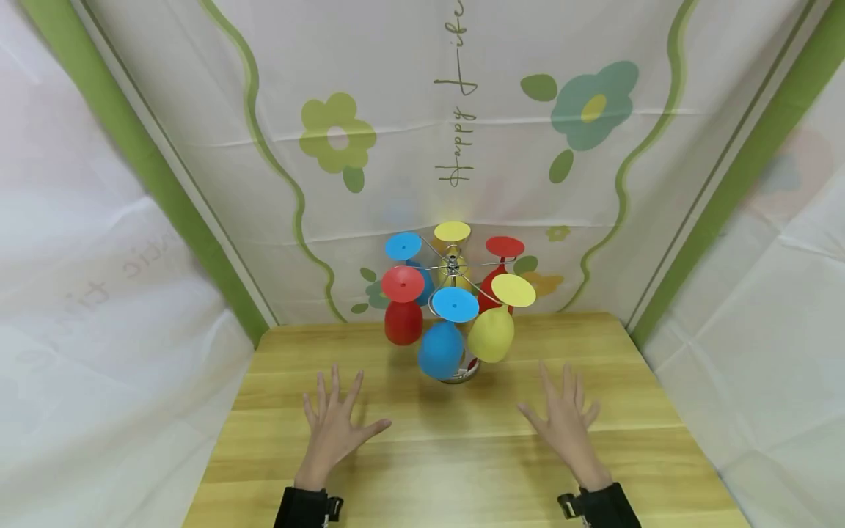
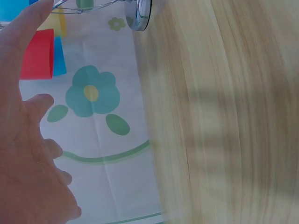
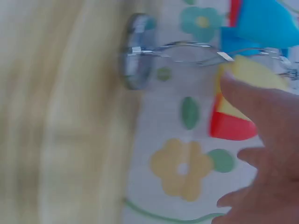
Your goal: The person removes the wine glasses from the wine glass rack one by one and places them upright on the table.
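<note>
A metal stemware rack [image 1: 452, 265] stands toward the back of the table, with several plastic goblets hanging upside down from its arms. Nearest the front are a blue goblet [image 1: 441, 352], a red goblet [image 1: 403, 323] and a yellow goblet [image 1: 491, 336]; others hang behind, partly hidden. My left hand [image 1: 337, 433] hovers at the front left of the rack, fingers spread and holding nothing. On the right, my right hand [image 1: 564, 425] is spread likewise, apart from the goblets. The right wrist view shows the rack's round base [image 3: 135, 53] on the tabletop, blurred.
The wooden table [image 1: 290, 381] ends at a printed cloth backdrop [image 1: 396, 191] close behind the rack. White cloth walls [image 1: 99, 330] with green edging rise on both sides.
</note>
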The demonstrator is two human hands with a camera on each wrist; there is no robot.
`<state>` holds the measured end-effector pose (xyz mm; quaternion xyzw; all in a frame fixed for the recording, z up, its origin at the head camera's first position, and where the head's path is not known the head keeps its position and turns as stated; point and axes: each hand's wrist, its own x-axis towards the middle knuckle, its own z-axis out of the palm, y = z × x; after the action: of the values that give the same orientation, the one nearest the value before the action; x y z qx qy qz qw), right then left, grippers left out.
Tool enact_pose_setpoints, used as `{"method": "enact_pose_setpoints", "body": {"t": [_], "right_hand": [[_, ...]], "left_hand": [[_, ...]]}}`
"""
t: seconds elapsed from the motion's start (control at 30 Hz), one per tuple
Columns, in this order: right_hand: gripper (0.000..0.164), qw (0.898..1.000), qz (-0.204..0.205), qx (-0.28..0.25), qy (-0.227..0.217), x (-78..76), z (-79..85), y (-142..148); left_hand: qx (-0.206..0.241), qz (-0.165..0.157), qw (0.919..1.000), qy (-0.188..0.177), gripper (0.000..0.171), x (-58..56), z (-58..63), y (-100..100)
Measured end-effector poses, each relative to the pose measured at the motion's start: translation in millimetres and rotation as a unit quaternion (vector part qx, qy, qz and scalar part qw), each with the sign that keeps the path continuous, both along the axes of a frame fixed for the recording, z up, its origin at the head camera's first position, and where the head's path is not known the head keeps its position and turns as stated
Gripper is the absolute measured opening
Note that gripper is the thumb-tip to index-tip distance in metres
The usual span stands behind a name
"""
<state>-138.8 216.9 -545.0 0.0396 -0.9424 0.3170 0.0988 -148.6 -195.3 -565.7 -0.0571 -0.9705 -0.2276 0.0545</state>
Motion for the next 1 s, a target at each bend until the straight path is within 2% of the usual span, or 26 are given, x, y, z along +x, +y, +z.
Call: {"method": "enact_pose_setpoints", "body": {"t": [0.07,0.1,0.17,0.23,0.27,0.33,0.4,0.47,0.57,0.67,0.8,1.0], "right_hand": [[0.08,0.996,-0.014,-0.028,0.08,-3.2,12.0,-7.2],[0.077,0.991,-0.017,-0.044,0.129,-4.9,18.3,-11.4],[0.069,0.97,-0.011,-0.081,0.23,-8.1,31.4,-20.7],[0.06,0.943,0.007,-0.104,0.315,-11.2,46.9,-30.7],[0.057,0.93,0.022,-0.108,0.35,-13.5,55.0,-35.5],[0.057,0.913,0.068,-0.102,0.389,-20.3,72.1,-44.2],[0.059,0.908,0.115,-0.072,0.397,-30.6,89.0,-52.2],[0.06,0.907,0.167,-0.036,0.384,-43.0,103.1,-58.6],[0.06,0.907,0.24,0.015,0.344,-62.4,118.7,-65.9],[0.065,0.904,0.293,0.055,0.308,-78.9,128.3,-72.2],[0.07,0.899,0.315,0.096,0.288,-92.1,133.9,-77.7],[0.061,0.899,0.302,0.124,0.293,-90.3,133.4,-78.2]], "left_hand": [[0.002,0.001,1.0,0.003,0.11,0.7,-0.5,-2.3],[0.003,0.002,1.0,0.002,0.11,1.1,-0.6,-3.0],[0.005,0.002,1.0,-0.003,0.11,1.2,-1.5,-4.4],[0.008,0.001,0.9999,-0.01,0.11,2.2,-2.4,-5.0],[0.009,0.001,0.9999,-0.01,0.11,2.8,-3.1,-5.2],[0.01,0.002,0.9999,-0.002,0.108,3.5,-3.8,-5.6],[0.016,0.002,0.9998,0.011,0.107,3.8,-3.4,-6.3],[0.019,0.004,0.9997,0.016,0.105,3.8,-2.8,-7.8],[0.031,0.009,0.9995,0.007,0.102,3.3,-0.7,-10.0],[0.042,0.015,0.999,-0.002,0.1,2.5,1.7,-12.7],[0.05,0.018,0.9986,0.001,0.099,2.9,2.4,-16.9],[0.045,0.008,0.999,-0.001,0.095,6.3,-3.7,-22.4]]}}
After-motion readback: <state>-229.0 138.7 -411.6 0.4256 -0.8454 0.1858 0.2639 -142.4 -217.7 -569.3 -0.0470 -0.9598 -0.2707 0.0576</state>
